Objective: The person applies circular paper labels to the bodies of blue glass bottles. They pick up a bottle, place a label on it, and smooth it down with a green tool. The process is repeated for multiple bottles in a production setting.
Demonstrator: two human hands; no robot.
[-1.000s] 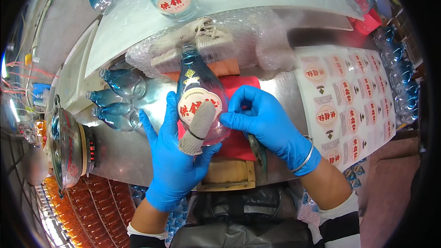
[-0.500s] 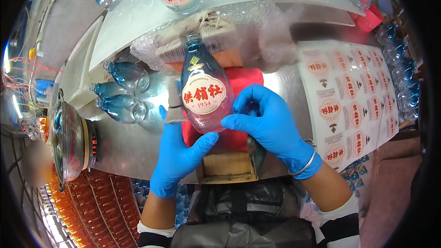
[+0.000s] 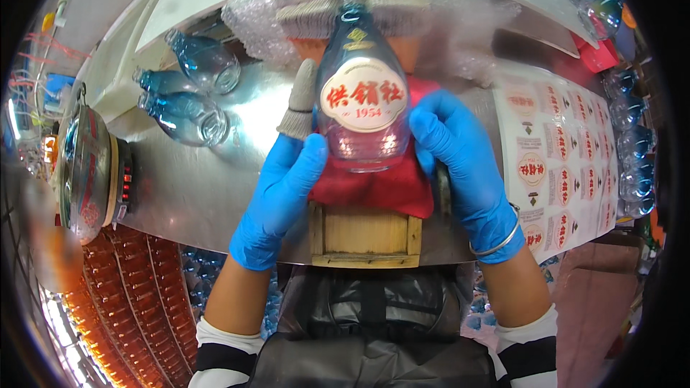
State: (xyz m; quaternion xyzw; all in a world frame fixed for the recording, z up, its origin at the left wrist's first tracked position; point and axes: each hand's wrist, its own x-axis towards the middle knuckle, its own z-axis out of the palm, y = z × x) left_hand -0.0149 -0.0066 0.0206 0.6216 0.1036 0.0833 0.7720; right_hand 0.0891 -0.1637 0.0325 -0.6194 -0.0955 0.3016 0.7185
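Note:
A clear blue-tinted glass bottle [image 3: 363, 147] lies tilted, neck away from me, on a red cloth [image 3: 374, 190] over a wooden block [image 3: 366, 233]. A cream label with red characters faces up on it. My left hand [image 3: 277, 183], in a blue glove with a grey knitted finger cover [image 3: 296, 100], holds the bottle's left side, the thumb near its base. From the right, my gloved right hand [image 3: 463, 147] has its fingers bent against the lower side. Fingers behind the glass are hidden.
Several blue bottles [image 3: 190, 115] lie on the metal table to the left. A sheet of labels [image 3: 557, 162] covers the right side. Behind the bottle's neck sit a folded knitted cloth [image 3: 316, 18] and bubble wrap [image 3: 251, 21]. A round pot-like device [image 3: 90, 165] stands far left.
My right hand has moved from the bottle's base to its right side, and its pinch has loosened. My left hand has come up closer along the left side. The whole view has shifted.

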